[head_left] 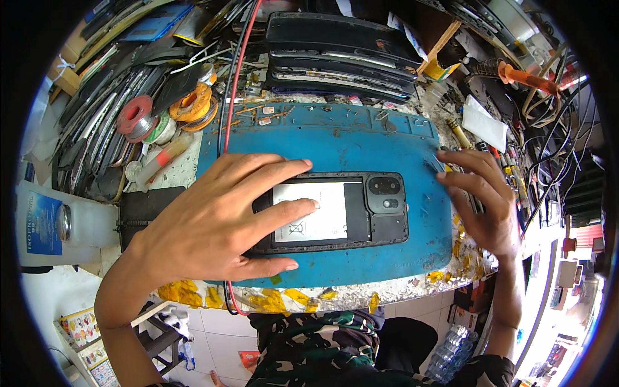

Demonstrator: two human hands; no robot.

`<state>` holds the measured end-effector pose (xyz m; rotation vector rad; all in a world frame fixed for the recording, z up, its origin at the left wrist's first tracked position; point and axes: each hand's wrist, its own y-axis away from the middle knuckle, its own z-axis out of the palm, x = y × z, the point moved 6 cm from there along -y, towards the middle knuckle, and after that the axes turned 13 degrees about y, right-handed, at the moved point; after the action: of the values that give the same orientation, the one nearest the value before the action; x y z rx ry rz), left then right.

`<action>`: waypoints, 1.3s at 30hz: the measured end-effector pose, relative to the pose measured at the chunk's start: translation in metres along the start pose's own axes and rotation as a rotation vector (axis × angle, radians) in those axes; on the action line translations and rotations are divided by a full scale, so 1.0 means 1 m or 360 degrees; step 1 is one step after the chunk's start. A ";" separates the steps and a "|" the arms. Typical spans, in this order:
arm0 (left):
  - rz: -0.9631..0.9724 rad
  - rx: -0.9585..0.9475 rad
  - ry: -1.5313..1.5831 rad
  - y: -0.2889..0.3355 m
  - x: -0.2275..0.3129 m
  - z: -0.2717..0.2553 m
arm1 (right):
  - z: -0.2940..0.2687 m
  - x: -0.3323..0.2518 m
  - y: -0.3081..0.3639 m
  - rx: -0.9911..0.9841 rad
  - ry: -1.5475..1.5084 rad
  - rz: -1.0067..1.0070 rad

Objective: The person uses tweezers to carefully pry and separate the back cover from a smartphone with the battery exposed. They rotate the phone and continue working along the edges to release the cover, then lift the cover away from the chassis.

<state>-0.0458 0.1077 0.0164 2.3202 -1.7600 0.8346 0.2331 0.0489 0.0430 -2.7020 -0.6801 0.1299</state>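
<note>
A smartphone (388,224) with its back cover off lies crosswise on a blue work mat (348,143). Its white battery (330,222) is exposed, and the dark camera block (385,193) is at the right end. My left hand (209,216) spreads over the phone's left end, the index fingertip on or just above the battery and the thumb below the near edge. That hand hides the left part of the phone. Over the mat's right edge, my right hand (483,203) has its fingers curved and apart, with nothing visible in them, beside several slim tools (511,171).
Stacked phone panels (342,58) stand behind the mat. Solder spools (137,119) and heaped phone parts (90,138) crowd the left. A red cable (240,64) crosses the mat's left side. A blue-labelled bottle (45,222) sits far left; a soldering iron (529,80), far right.
</note>
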 end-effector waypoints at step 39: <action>-0.0238 -0.0113 0.0057 0.011 -0.002 -0.015 | 0.040 -0.039 -0.051 -0.0514 -0.0073 0.0040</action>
<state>-0.0616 0.1120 0.0255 2.3410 -1.5532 0.7712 0.1694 0.0848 0.0234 -3.0247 -0.7355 0.0959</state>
